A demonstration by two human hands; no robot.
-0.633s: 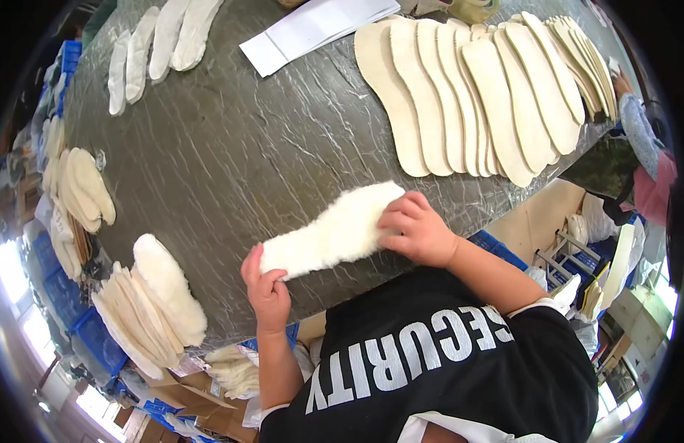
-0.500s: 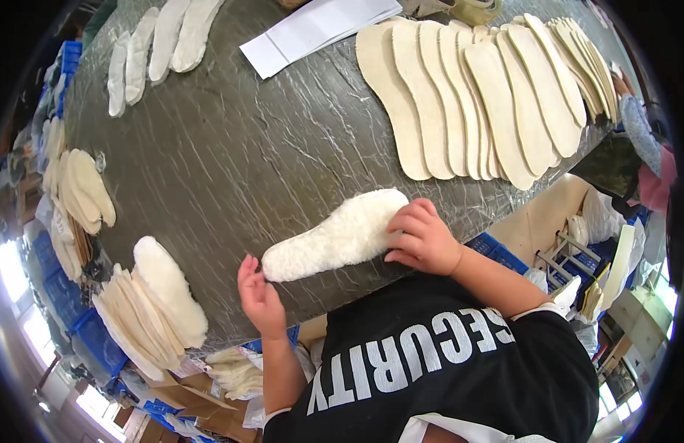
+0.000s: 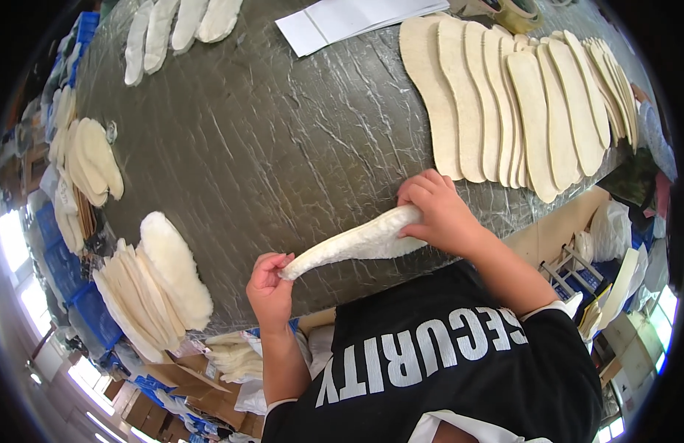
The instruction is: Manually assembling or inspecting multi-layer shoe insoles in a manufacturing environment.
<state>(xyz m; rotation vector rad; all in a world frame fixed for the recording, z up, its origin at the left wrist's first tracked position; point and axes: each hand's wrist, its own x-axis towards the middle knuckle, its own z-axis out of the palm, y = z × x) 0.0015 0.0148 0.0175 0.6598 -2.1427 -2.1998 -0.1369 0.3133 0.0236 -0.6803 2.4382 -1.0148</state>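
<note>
A fluffy white insole (image 3: 353, 241) is stretched between my two hands at the near side of the table, tilted so that its long edge shows. My left hand (image 3: 272, 286) pinches its narrow left end between thumb and fingers. At the wider right end, my right hand (image 3: 439, 210) grips it, fingers on top and thumb on the fleecy side. Just beyond my right hand lies a fanned row of cream insoles (image 3: 449, 96), overlapping one another. To the left, a stack of insoles (image 3: 139, 299) has a fleecy insole (image 3: 176, 273) leaning on its right side.
White paper sheets (image 3: 356, 23) lie at the far side of the dark, plastic-covered table (image 3: 268, 148), with a tape roll (image 3: 519, 13) beyond. Several white insoles (image 3: 187, 23) lie far left, and a cream pile (image 3: 91, 159) at the left edge. Blue crates (image 3: 94, 317) stand below.
Both hands have closed on the insole, which lay fleece up on the table. It is now lifted and turned on edge. The view has shifted, so the table things appear displaced.
</note>
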